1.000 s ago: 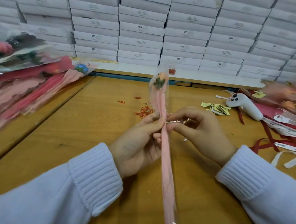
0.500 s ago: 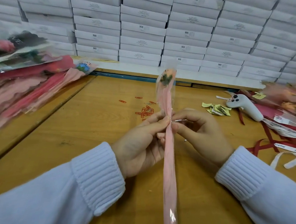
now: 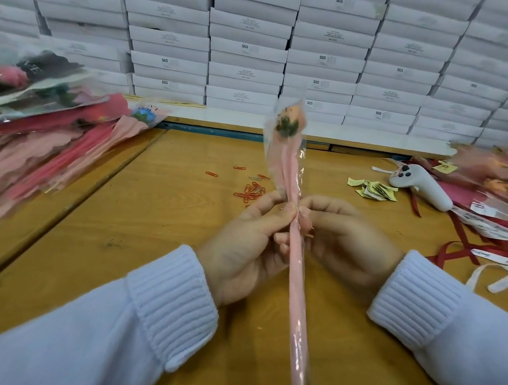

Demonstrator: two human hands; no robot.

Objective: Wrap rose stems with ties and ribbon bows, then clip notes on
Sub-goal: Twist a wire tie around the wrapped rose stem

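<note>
A single rose (image 3: pixel 287 120) in a clear plastic sleeve with a long pink wrapped stem (image 3: pixel 296 284) stands nearly upright above the wooden table (image 3: pixel 161 222). My left hand (image 3: pixel 245 245) pinches the stem just below the sleeve's wide part, thumb and forefinger on it. My right hand (image 3: pixel 345 236) grips the stem at the same height from the other side, fingers curled round it. The wire tie is hidden between my fingers.
Wrapped roses (image 3: pixel 51 138) lie piled at the left. Red paper clips (image 3: pixel 251 190) are scattered behind my hands. Yellow notes (image 3: pixel 375 189), a white controller (image 3: pixel 419 184), red and white ribbons (image 3: pixel 481 245) and more roses (image 3: pixel 503 175) lie at the right. Stacked white boxes (image 3: pixel 246 49) fill the back.
The silver tie seen sticking out between my fingers earlier is no longer visible. My right hand has closed in against the stem. The rose top has shifted a little to the right.
</note>
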